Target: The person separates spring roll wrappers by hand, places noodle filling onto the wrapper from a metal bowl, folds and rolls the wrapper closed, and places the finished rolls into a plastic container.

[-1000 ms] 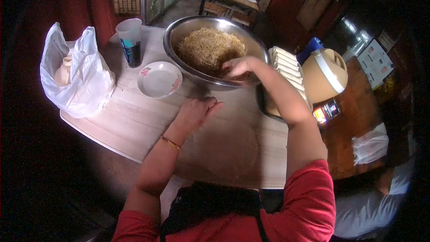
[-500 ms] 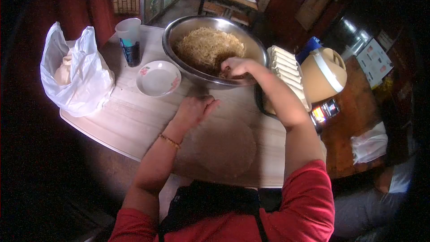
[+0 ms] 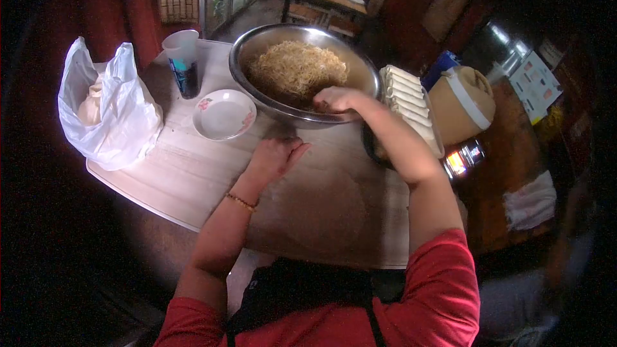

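Note:
A large steel bowl stands at the far side of the table, heaped with pale brown shredded filling. Inside its near right side is my right hand, fingers curled down into the filling, the tips hidden. My left hand rests loosely closed on the table in front of the bowl, nothing visible in it. Between my forearms lies a faint, thin round sheet, flat on the tabletop. Right of the bowl, several white rolls lie in a row on a tray, beside my right forearm.
A white flowered dish, a plastic cup and a white plastic bag stand on the left. On the right are a tan jug, a lit phone and a crumpled white cloth.
My right hand has shifted slightly within the filling, its fingers lower. My left hand stays in nearly the same place. The whole view has moved a little.

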`<state>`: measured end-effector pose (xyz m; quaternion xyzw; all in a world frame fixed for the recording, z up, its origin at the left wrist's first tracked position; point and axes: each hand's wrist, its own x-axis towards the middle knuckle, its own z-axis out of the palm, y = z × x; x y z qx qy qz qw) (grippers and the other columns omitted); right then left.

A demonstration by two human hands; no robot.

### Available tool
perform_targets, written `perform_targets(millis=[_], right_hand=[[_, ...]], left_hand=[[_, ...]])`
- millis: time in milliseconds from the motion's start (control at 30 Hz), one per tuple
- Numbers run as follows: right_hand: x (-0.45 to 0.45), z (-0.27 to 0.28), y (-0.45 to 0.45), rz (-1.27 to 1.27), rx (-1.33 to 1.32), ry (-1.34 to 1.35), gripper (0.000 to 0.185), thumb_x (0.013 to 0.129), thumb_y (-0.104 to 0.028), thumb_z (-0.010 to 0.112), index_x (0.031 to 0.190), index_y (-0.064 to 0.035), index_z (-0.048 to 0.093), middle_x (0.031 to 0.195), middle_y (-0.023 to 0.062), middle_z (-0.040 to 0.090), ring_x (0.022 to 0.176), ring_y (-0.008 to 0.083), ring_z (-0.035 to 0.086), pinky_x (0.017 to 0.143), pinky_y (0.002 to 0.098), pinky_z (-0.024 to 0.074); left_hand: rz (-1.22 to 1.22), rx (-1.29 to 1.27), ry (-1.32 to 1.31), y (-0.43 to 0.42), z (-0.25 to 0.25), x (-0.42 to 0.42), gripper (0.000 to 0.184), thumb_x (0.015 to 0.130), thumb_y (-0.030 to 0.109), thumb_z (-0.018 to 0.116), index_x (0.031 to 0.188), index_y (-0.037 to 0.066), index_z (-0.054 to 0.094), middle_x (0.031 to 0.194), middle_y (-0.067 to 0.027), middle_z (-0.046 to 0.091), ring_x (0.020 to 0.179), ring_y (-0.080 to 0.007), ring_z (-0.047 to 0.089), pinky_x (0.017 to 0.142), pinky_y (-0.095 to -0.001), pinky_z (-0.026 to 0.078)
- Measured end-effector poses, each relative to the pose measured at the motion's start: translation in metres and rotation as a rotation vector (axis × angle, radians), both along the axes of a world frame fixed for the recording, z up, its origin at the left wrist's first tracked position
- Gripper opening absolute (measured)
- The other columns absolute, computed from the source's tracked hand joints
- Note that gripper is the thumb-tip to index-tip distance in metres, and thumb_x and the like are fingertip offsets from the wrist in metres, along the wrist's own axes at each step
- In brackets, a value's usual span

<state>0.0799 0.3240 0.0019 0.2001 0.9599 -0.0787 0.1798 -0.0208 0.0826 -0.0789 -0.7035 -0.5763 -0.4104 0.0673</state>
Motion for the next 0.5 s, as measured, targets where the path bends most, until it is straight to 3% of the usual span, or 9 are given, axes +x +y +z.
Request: perform_targets(millis=[200,333,367,400,467,500], right_hand=[[0.0,0.026,-0.003,0.045,-0.067,0.049,0.047,0.069,-0.002,0.061,0.115,-0.0022,0.057,0.116,0.0164,0.06,0.112,0.0297,0.055,0.095,0.0372,0.0434],[-0.002,-0.036,0.043,0.208,-0.099,0.024,0.054,0.069,-0.01,0.066,0.12,-0.001,0.052,0.115,0.0178,0.059,0.107,0.0306,0.056,0.092,0.0365,0.0444],[0.003,-0.068,0.067,0.267,-0.07,0.227,0.052,0.069,-0.013,0.068,0.118,-0.0007,0.053,0.114,0.0187,0.059,0.104,0.0307,0.057,0.087,0.0366,0.0464],[0.0,-0.056,0.055,0.269,-0.07,0.228,0.052,0.069,-0.013,0.068,0.118,-0.0007,0.053,0.114,0.0187,0.059,0.104,0.0307,0.057,0.087,0.0366,0.0464],[-0.008,-0.011,0.014,0.11,-0.05,-0.135,0.046,0.069,-0.012,0.068,0.112,-0.0005,0.056,0.113,0.017,0.06,0.104,0.0312,0.057,0.084,0.0381,0.0475],[-0.007,0.001,0.008,0.11,-0.052,-0.135,0.046,0.069,-0.012,0.068,0.112,-0.0005,0.056,0.113,0.017,0.06,0.104,0.0312,0.057,0.084,0.0381,0.0475]], left_hand=[[0.004,-0.097,-0.042,-0.008,0.009,0.003,0.028,0.09,0.033,0.055,0.085,0.007,0.067,0.077,-0.0173,0.065,0.066,-0.0378,0.061,0.059,-0.0468,0.049],[0.014,-0.156,-0.014,-0.008,0.009,0.001,0.027,0.09,0.032,0.055,0.086,0.009,0.068,0.075,-0.0176,0.065,0.062,-0.0387,0.06,0.059,-0.0479,0.049],[0.016,-0.156,-0.014,-0.007,0.008,0.0,0.027,0.09,0.032,0.055,0.086,0.009,0.068,0.075,-0.0176,0.065,0.062,-0.0387,0.06,0.059,-0.0479,0.049],[0.012,-0.126,-0.005,-0.005,0.005,-0.001,0.027,0.09,0.032,0.055,0.086,0.009,0.068,0.074,-0.0177,0.065,0.062,-0.0387,0.06,0.058,-0.0482,0.049],[0.009,-0.098,0.005,-0.006,0.005,-0.002,0.027,0.09,0.033,0.055,0.087,0.009,0.068,0.073,-0.0177,0.064,0.061,-0.0388,0.06,0.058,-0.0484,0.049],[0.017,-0.116,0.007,-0.007,0.007,-0.001,0.027,0.09,0.032,0.055,0.082,0.008,0.067,0.071,-0.018,0.063,0.062,-0.0384,0.06,0.058,-0.0485,0.049]])
